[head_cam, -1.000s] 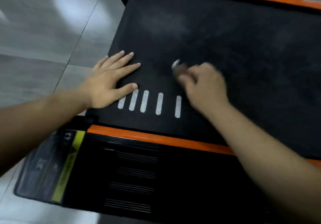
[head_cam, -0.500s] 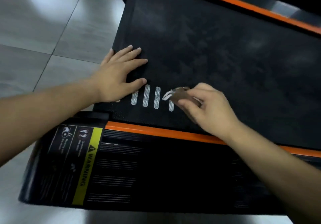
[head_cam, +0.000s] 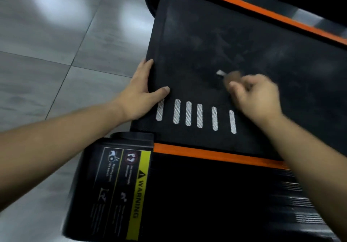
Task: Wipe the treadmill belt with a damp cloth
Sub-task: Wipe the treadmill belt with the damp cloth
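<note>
- The cloth [head_cam: 231, 75] is a small brownish wad with a pale corner poking out. It sits just past the right hand's fingertips, pressed onto the treadmill belt [head_cam: 216, 40].
- It looks soft, light and limp, and being damp it would likely drag a little on the textured belt; bunching it under the fingertips, as here, seems the sensible hold.
- The right hand [head_cam: 257, 97] is curled with its fingers together, pinching the wad; motion blur hides the exact grip.
- The left hand [head_cam: 139, 93] grips the belt's end edge: its thumb lies on top and its fingers wrap over the end, apparently steadying the belt.
- Six white stripes [head_cam: 188, 113] lie between the two hands, nearer the wrists than the fingertips.
- Grey smears show on the belt beyond the cloth, so much probably remains to be wiped.
</note>
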Demonstrator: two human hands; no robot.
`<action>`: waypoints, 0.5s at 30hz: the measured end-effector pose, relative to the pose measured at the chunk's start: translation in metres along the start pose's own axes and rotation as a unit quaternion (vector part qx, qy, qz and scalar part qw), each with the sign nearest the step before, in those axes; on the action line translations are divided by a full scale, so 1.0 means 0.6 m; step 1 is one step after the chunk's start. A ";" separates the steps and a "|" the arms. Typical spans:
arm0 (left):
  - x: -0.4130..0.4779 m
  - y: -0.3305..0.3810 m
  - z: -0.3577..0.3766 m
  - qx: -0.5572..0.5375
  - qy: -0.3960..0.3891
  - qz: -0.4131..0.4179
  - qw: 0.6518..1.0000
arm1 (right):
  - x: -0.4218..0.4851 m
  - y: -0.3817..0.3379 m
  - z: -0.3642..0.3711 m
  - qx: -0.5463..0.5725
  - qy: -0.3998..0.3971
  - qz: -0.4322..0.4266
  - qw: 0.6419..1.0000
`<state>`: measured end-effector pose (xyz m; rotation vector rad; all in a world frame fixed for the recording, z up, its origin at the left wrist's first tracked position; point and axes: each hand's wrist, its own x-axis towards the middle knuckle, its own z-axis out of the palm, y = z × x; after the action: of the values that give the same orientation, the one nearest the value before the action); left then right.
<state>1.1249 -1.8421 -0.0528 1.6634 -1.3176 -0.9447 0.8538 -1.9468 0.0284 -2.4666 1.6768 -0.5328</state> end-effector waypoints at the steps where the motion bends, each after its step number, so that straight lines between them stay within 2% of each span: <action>1: 0.005 -0.004 0.000 -0.017 0.002 0.004 1.000 | 0.017 0.003 0.003 -0.009 0.018 0.043 0.999; 2: 0.009 -0.009 -0.001 -0.033 -0.002 0.000 0.999 | 0.019 -0.005 0.013 -0.012 0.026 0.054 0.998; 3: 0.010 -0.013 -0.003 -0.051 -0.009 -0.006 0.999 | 0.004 -0.028 0.024 -0.006 0.017 0.030 0.999; 7: 0.010 -0.039 -0.001 -0.211 -0.010 -0.043 0.976 | -0.095 -0.117 0.034 0.108 -0.110 -0.166 0.974; 9: 0.008 -0.052 -0.002 -0.244 -0.001 -0.056 0.968 | -0.057 -0.121 0.040 0.081 -0.110 -0.205 0.969; 10: 0.005 -0.057 -0.003 -0.242 0.000 -0.058 0.969 | -0.017 -0.120 0.056 0.059 -0.081 -0.208 0.973; 12: 0.004 -0.063 -0.005 -0.238 -0.013 -0.057 0.969 | 0.064 -0.128 0.077 0.021 -0.028 -0.153 0.988; 14: 0.005 -0.060 -0.007 -0.224 -0.018 -0.066 0.972 | 0.081 -0.139 0.095 0.021 -0.017 -0.114 0.993; 15: 0.005 -0.057 -0.007 -0.222 -0.018 -0.069 0.973 | 0.058 -0.142 0.095 0.029 -0.029 -0.139 0.989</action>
<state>1.1423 -1.8399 -0.0824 1.4034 -0.9335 -1.2529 0.9601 -1.9518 0.0072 -2.6607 1.2839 -0.5249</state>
